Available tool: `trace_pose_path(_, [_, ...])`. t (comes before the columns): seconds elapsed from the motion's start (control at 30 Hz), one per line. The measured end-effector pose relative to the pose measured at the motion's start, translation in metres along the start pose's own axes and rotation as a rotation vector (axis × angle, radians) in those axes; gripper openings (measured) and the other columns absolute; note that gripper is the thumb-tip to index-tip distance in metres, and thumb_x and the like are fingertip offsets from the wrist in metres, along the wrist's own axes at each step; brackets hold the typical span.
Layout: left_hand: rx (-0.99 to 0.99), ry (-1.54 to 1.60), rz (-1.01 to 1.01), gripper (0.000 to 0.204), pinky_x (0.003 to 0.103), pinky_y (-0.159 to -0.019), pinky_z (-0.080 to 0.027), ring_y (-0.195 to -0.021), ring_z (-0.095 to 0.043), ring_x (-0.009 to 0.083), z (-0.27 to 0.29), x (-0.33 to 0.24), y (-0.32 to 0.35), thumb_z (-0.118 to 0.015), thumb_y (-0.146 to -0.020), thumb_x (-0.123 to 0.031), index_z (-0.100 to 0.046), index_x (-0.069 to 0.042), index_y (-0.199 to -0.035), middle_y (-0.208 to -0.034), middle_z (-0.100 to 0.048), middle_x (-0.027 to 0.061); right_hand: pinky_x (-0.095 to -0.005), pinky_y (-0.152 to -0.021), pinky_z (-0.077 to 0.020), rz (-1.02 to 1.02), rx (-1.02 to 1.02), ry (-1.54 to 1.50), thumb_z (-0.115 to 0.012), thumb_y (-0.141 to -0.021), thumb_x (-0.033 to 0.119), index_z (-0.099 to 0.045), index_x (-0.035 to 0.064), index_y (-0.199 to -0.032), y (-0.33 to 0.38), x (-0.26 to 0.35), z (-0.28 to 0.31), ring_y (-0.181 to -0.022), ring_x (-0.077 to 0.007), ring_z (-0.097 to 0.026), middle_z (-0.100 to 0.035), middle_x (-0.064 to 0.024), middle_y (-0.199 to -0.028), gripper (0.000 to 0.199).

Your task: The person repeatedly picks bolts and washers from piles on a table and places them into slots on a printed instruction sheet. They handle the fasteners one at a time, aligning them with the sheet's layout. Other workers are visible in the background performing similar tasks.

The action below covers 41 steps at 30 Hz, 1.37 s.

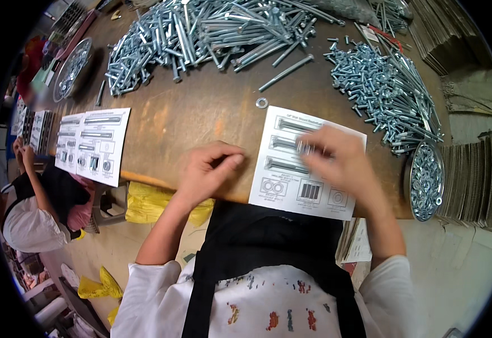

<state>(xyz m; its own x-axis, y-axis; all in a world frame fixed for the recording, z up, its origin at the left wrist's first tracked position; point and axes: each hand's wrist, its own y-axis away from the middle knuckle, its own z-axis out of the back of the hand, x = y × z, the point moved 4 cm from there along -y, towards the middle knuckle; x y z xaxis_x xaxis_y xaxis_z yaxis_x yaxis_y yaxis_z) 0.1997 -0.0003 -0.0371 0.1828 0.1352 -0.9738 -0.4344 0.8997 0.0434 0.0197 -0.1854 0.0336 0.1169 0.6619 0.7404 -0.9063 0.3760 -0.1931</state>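
The right hand (pixel 336 160), blurred at centre frame, pinches small bolts (pixel 305 148) over the printed sheet (pixel 291 186); the left hand (pixel 212 166) rests curled, empty, on the counter (pixel 201 107). The sheet overhangs the counter's edge: a nudge could tip it off, scattering bolts.

Card (pixel 291 186) lies at the table's (pixel 201 112) near edge, right hand (pixel 341 163) on it holding a bolt (pixel 305 148), left hand (pixel 209 169) on the table just left of the card. Washer (pixel 261 102) sits just behind the card; behind that a long-bolt pile (pixel 201 34) runs along the far edge, with a short-bolt pile (pixel 386 96) toward the right edge. Washer bowl (pixel 426 180) is at the near right corner, a second card (pixel 92 143) at the near left edge, a second bowl (pixel 72 67) at the far left.
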Motion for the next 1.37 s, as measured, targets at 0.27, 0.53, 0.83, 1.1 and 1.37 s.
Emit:
trace_pose_path(0.27, [0.237,-0.368,-0.164,0.026,0.035,-0.065,-0.05,-0.072,-0.063,0.0258,-0.036,-0.028,0.016,-0.075,-0.081,-0.016,-0.069,-0.006,-0.105,-0.081,-0.062,0.01,-0.0369,-0.059,-0.0514,-0.028,-0.013,0.223,-0.072,-0.079,0.011,-0.07,0.0097,-0.101,0.049,0.025,-0.072,-0.071,-0.0262,-0.064,-0.06,-0.0064,-0.085,0.022])
trace_pose_path(0.53, [0.344,-0.052,0.145,0.027,0.027,-0.071,-0.05,-0.079,-0.062,0.0113,-0.027,-0.024,-0.005,-0.072,-0.089,-0.017,-0.07,0.002,-0.109,-0.091,-0.069,0.0069,-0.0364,-0.067,-0.0529,-0.235,-0.128,0.009,-0.076,-0.078,0.017,-0.07,0.0091,-0.107,0.047,-0.006,-0.018,-0.075,-0.0257,-0.066,-0.067,-0.0108,-0.091,0.03])
trace_pose_path(0.83, [0.066,-0.565,-0.585,0.031,0.041,-0.079,-0.051,-0.09,-0.063,0.0309,-0.138,-0.059,-0.191,-0.069,-0.083,-0.013,-0.065,-0.008,-0.113,-0.096,-0.062,0.0119,-0.0442,-0.062,-0.0521,-0.267,-0.273,0.881,-0.063,-0.079,0.008,-0.061,0.0077,-0.086,-0.001,-0.123,0.052,-0.073,-0.0322,-0.067,-0.066,-0.0115,-0.076,0.007])
trace_pose_path(1.1, [0.031,-1.065,-0.664,0.019,0.038,-0.073,-0.053,-0.092,-0.063,0.0255,-0.189,-0.07,-0.212,-0.074,-0.077,-0.022,-0.066,-0.006,-0.084,-0.09,-0.062,0.0064,-0.0462,-0.064,-0.0504,-0.279,-0.301,0.839,-0.065,-0.078,0.011,-0.058,0.0067,-0.088,0.0,-0.127,0.052,-0.075,-0.0318,-0.066,-0.063,-0.0119,-0.077,0.014])
trace_pose_path(1.37, [0.001,-1.057,-0.761,0.01,0.039,-0.073,-0.053,-0.091,-0.064,0.0252,-0.182,-0.056,-0.221,-0.07,-0.078,-0.019,-0.068,-0.01,-0.079,-0.084,-0.063,0.0044,-0.0468,-0.069,-0.0511,-0.319,-0.238,0.717,-0.065,-0.078,0.012,-0.063,0.0085,-0.099,-0.002,-0.136,0.057,-0.081,-0.0318,-0.068,-0.069,-0.0142,-0.087,0.021])
